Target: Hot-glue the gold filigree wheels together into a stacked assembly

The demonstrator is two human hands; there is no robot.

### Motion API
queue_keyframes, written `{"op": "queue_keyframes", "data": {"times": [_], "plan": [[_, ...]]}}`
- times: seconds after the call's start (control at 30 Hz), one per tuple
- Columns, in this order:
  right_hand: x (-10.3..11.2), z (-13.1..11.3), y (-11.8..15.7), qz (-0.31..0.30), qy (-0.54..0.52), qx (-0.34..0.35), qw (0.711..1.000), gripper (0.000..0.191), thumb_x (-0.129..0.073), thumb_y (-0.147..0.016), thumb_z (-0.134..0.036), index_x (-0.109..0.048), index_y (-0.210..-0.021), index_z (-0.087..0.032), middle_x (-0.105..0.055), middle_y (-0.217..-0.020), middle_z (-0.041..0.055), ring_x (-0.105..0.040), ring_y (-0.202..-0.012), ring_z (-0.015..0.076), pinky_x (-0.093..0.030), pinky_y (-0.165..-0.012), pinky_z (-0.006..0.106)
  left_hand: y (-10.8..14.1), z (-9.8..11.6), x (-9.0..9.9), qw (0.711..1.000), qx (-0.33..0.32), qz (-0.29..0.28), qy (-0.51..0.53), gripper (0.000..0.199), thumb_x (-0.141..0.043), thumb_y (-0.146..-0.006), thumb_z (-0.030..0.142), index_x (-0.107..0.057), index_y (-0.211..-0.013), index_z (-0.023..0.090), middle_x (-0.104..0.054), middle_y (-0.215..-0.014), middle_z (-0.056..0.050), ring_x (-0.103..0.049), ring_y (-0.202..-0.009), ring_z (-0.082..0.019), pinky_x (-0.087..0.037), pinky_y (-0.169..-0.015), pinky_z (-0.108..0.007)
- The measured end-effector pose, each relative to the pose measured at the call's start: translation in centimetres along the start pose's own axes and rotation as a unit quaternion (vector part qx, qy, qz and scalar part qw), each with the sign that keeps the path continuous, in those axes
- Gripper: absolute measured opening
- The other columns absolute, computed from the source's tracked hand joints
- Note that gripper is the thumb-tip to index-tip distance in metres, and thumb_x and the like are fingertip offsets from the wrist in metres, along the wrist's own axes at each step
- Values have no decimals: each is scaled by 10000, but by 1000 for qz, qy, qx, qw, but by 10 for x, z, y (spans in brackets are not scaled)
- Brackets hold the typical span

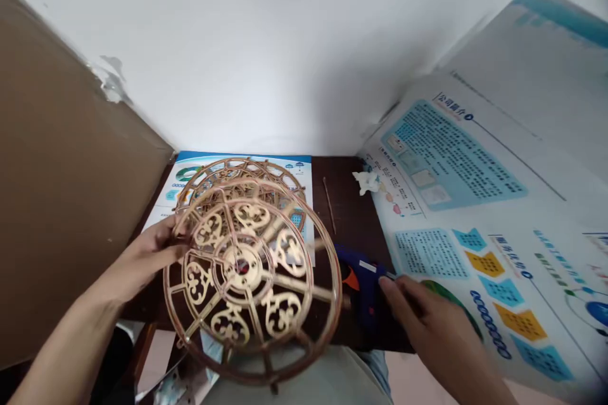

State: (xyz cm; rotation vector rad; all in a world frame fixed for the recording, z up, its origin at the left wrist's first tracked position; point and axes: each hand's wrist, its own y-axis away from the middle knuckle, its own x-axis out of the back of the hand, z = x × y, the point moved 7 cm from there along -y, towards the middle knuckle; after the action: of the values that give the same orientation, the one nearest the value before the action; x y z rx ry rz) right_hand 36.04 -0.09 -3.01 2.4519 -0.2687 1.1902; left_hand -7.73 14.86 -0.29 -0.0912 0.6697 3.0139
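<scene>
Left hand [154, 252] has the brown wheel [254, 274]; right hand [427, 319] is at the glue gun [368, 281], can't tell if gripping. Lining-up step, I'd guess; next calls for steadiness.

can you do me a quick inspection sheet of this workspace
Surface: dark tabletop, printed sheet lying on it.
Job's things: openwork wheel, held tilted; similar round piece behind it, over the sheet; blue glue gun.
Clutter: thin brown stick and crumpled white scrap on the tabletop.
Hands: left hand grips the wheel's rim; right hand at the glue gun's rear, grip unclear.
Cables: nothing seen.
Surroundings: white wall behind, brown panel left, printed board right.
</scene>
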Motion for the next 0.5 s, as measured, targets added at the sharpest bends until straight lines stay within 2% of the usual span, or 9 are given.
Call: {"op": "queue_keyframes", "data": {"times": [0.13,0.2,0.33,0.5], "plan": [[-35,7,9,-60,51,-55,995,540,-484,-872,-808,-515,-694,-299,-668,-631,47,-652,-598,298,-395,-606,395,5,-30,9,990,3,113,86,501,-1028,-446,118,-710,-831,160,-703,-738,5,-634,-618,-140,-588,-556,-209],[-43,4,8,-63,71,-63,993,512,-498,-859,-792,-496,-708,-302,-675,-645,52,-660,-610,307,-379,-601,392,8,-45,5,979,-3,159,126,471,-1004,-479,139,-681,-821,169,-694,-732,39,-624,-617,-108,-561,-546,-166],[-45,6,3,-50,37,-57,996,435,-473,-872,-715,-548,-763,-301,-700,-668,55,-678,-630,309,-432,-617,408,21,-72,-11,959,-16,223,176,414,-967,-557,176,-659,-834,179,-738,-832,50,-682,-757,-104,-614,-695,-167],[-37,24,3,28,-82,-50,995,500,-555,-840,-762,-652,-820,-272,-777,-754,99,-735,-664,322,-543,-588,415,42,-96,-35,942,-30,256,215,445,-1008,-609,267,-657,-871,194,-708,-922,33,-685,-884,-139,-631,-756,-217]]}}
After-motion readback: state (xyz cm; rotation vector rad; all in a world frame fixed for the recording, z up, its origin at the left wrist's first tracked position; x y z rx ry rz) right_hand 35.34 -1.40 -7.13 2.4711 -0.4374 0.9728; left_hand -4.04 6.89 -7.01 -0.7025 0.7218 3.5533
